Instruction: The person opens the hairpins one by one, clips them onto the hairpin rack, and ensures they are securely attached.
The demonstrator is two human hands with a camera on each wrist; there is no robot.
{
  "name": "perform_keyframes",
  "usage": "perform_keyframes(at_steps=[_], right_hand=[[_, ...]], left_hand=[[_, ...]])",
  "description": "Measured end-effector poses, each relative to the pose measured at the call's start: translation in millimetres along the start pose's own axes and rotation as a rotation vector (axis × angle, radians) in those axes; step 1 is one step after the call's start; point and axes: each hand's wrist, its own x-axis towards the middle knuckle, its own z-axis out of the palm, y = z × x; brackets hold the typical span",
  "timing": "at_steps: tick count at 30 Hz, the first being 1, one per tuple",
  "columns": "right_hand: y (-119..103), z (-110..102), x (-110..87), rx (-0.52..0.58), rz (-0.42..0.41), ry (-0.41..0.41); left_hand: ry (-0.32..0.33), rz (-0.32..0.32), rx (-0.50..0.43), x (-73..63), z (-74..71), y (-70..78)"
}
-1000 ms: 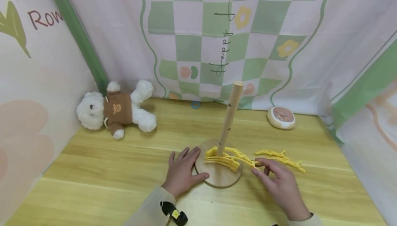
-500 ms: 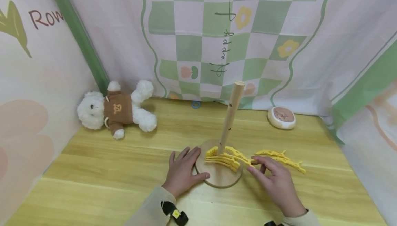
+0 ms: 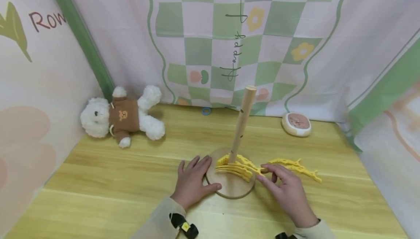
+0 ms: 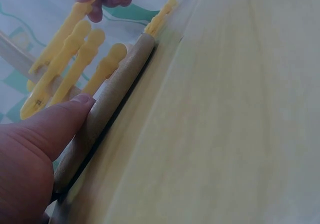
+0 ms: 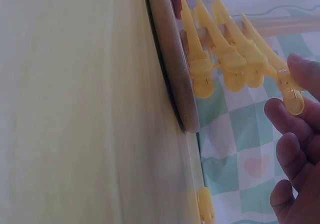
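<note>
left hand [image 3: 195, 182] spread, thumb on the base [image 3: 229, 191]; right hand [image 3: 288, 191] pinching a yellow strip [image 5: 265, 47] by its end, over the stack [image 3: 241, 174] beside the post [image 3: 241, 122]; loose strips [image 3: 308, 173] on the counter [image 3: 131, 188], clock [image 3: 296, 124] behind.

A yellowish tabletop with a streaky wood grain [image 3: 108, 180] carries everything. A flat, round, light-wood base with a dark lower edge [image 3: 233, 191] rests on it near the middle. Just to the right lie two thin, curved, knobbly yellow pieces [image 3: 303, 171], close together. A fluffy white plush toy in a brown top [image 3: 124, 116] lies at the back left, head leftward. Along the back are a small blue ring [image 3: 210, 112] and, farther right, a rounded white device with a brownish-pink face [image 3: 296, 124].
</note>
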Motion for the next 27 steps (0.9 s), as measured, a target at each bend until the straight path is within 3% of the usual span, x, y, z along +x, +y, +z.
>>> perform_keyframes(at_steps=[11, 27], right_hand=[[1.5, 4.0, 0.1, -0.017, 0.041, -0.028], [-1.7, 9.2, 3.5, -0.010, 0.017, -0.021]], left_hand=[[-0.001, 0.000, -0.005, 0.0, -0.2, -0.3], [0.002, 0.001, 0.003, 0.4, 0.4, -0.8]])
